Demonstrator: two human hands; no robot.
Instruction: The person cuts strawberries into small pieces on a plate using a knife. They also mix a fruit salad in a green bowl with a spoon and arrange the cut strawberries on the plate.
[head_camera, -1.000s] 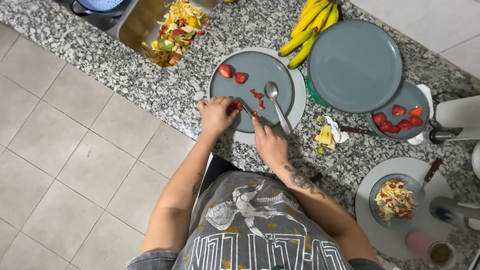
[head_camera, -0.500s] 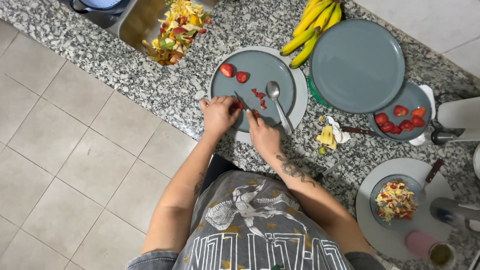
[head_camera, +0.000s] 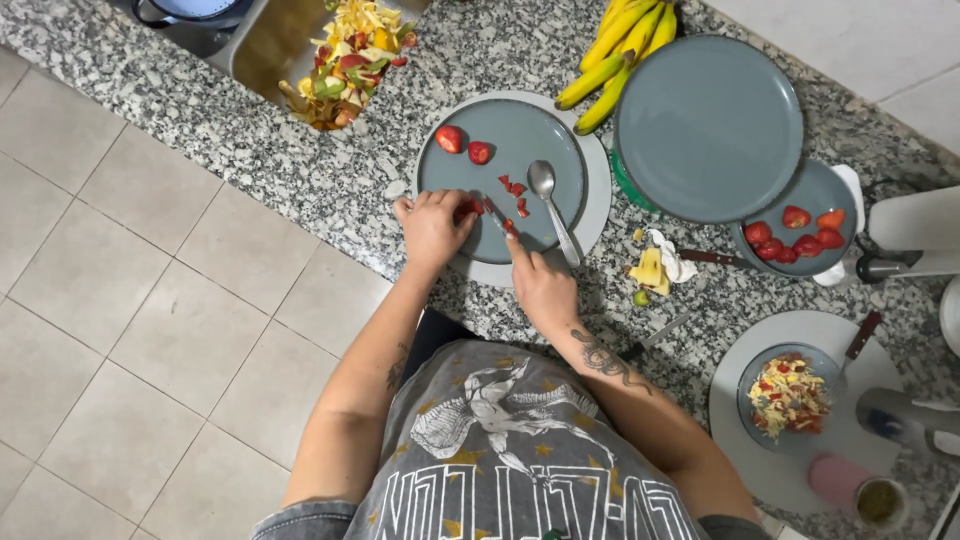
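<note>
The person stands close to a speckled stone counter (head_camera: 300, 170), and both hands are busy at the near edge of a grey plate (head_camera: 520, 140). This looks like the cutting step: a strawberry is being sliced into small bits on the plate. The left hand (head_camera: 432, 225) is curled over, with the fingers bent down and pinching a red strawberry piece (head_camera: 468, 207) to keep it from rolling. The right hand (head_camera: 540, 285) is closed around the handle of a small knife (head_camera: 497, 214), and the blade seems to point toward the strawberry piece, just beside the left fingertips. I think the next cut needs a slow, careful push, because the blade is so near those fingers, and the fruit is small and slippery. A little farther on the same plate lie some cut red bits (head_camera: 515, 190), with a metal spoon (head_camera: 552, 205) resting beside them. At the far side of the plate sit two strawberry halves (head_camera: 464, 146) that are not chopped yet, so it seems there is more cutting to do. To the right, a small bowl (head_camera: 830, 195) holds more strawberries, and nearer the person another bowl (head_camera: 790, 395) holds mixed chopped fruit. Farther back, a big grey plate (head_camera: 708, 125) lies beside a bunch of yellow bananas (head_camera: 615, 50), and a heap of fruit peels (head_camera: 345, 60) fills the sink (head_camera: 268, 45).
</note>
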